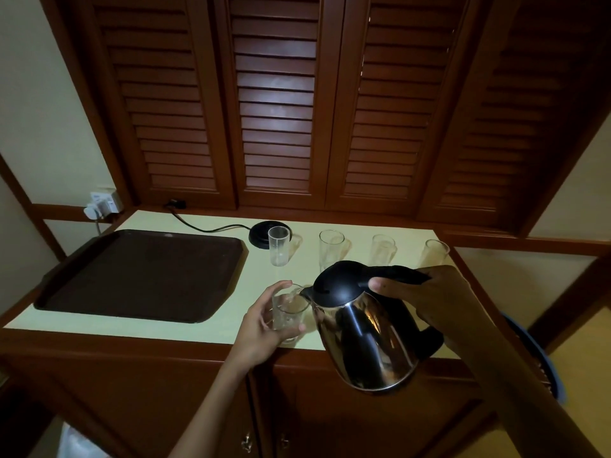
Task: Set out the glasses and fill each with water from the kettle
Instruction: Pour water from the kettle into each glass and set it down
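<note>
My right hand point(426, 299) grips the black handle of a steel kettle point(367, 338), tilted left with its spout over a clear glass point(288, 314). A thin stream of water runs from the spout into that glass. My left hand point(264, 328) wraps around the glass near the counter's front edge. Several other clear glasses stand upright in a row further back: one point(278, 246) by the kettle base, one point(330, 247) partly behind the kettle lid, one point(383, 249) and one point(435, 252) at the right end. I cannot tell whether those hold water.
A dark brown tray point(139, 276) lies on the left of the pale counter point(198, 328). The black kettle base point(261, 234) sits at the back with its cord running to a wall socket point(102, 204). Louvred wooden doors rise behind. A blue bin point(542, 358) stands at the right.
</note>
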A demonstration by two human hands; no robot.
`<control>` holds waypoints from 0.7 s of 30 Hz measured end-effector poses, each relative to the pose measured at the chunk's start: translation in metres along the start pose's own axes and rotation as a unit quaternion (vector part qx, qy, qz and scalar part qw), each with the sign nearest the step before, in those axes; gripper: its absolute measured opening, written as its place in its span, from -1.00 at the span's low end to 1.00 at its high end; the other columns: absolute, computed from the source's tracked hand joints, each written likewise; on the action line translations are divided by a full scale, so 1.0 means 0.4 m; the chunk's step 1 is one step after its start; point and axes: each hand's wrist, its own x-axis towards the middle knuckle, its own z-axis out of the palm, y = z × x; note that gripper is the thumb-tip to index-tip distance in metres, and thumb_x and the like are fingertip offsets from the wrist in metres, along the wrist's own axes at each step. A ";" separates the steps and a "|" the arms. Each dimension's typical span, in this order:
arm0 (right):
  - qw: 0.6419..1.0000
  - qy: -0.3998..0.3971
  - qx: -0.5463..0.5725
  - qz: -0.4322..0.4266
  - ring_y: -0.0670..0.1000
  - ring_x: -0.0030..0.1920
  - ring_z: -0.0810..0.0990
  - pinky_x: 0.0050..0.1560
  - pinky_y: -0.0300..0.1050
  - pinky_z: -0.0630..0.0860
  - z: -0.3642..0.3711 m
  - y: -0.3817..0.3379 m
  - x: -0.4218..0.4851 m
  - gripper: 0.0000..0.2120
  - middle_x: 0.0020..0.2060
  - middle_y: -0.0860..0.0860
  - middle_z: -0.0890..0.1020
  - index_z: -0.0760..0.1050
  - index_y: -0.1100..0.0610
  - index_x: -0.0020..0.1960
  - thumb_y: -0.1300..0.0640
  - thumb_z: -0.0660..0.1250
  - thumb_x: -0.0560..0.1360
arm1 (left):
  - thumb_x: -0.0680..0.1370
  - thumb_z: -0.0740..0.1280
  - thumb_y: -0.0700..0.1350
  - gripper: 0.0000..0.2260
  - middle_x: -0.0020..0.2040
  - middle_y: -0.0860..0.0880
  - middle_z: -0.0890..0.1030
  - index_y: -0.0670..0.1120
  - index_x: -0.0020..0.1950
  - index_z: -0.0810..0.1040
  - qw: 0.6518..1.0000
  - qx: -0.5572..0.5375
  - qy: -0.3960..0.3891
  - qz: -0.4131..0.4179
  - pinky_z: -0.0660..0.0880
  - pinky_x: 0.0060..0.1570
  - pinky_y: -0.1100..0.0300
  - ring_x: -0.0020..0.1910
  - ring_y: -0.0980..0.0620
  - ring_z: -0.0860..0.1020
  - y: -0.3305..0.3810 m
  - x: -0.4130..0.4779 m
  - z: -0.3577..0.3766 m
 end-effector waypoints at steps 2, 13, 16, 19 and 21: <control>1.000 0.005 0.005 -0.003 -0.26 -0.70 0.41 -0.34 -0.23 0.34 -0.001 0.001 0.001 -0.58 -0.73 -0.17 0.42 0.44 -0.02 -0.53 -0.03 0.60 0.34 | 0.33 0.66 -0.23 -0.29 0.29 0.20 0.62 0.16 0.39 0.51 1.000 -0.001 -0.002 -0.001 0.58 0.09 0.34 0.23 0.20 0.60 0.001 -0.001 -0.001; 1.000 -0.002 0.023 -0.004 -0.23 -0.72 0.37 -0.36 -0.22 0.31 -0.004 0.015 0.010 -0.59 -0.75 -0.15 0.39 0.41 0.04 -0.46 0.00 0.60 0.35 | 0.33 0.66 -0.21 -0.29 0.30 0.20 0.61 0.19 0.39 0.51 1.000 0.005 -0.003 0.001 0.57 0.11 0.33 0.25 0.20 0.59 0.001 -0.004 -0.007; 1.000 -0.005 0.017 -0.007 -0.24 -0.70 0.41 -0.35 -0.22 0.35 -0.004 0.024 0.017 -0.63 -0.73 -0.16 0.43 0.46 0.06 -0.43 -0.03 0.60 0.34 | 0.34 0.65 -0.27 -0.29 0.24 0.25 0.63 0.12 0.40 0.51 1.000 0.005 -0.001 0.000 0.56 0.04 0.39 0.21 0.25 0.59 0.005 -0.007 -0.006; 1.000 -0.001 -0.004 -0.006 -0.21 -0.53 0.54 -0.30 -0.22 0.42 -0.002 0.031 0.024 -0.68 -0.63 -0.15 0.55 0.58 0.09 -0.34 -0.10 0.60 0.30 | 0.35 0.64 -0.28 -0.29 0.29 0.17 0.60 0.08 0.42 0.50 1.000 0.003 -0.002 0.002 0.56 0.02 0.41 0.19 0.29 0.59 0.004 -0.009 -0.008; 1.000 0.006 -0.006 -0.004 -0.07 -0.37 0.64 -0.25 -0.19 0.45 0.000 0.035 0.027 -0.66 -0.52 -0.09 0.63 0.62 0.12 -0.30 -0.14 0.61 0.26 | 0.35 0.65 -0.27 -0.28 0.32 0.17 0.58 0.09 0.43 0.50 1.000 0.003 -0.003 0.005 0.55 0.02 0.42 0.21 0.30 0.58 0.002 -0.010 -0.008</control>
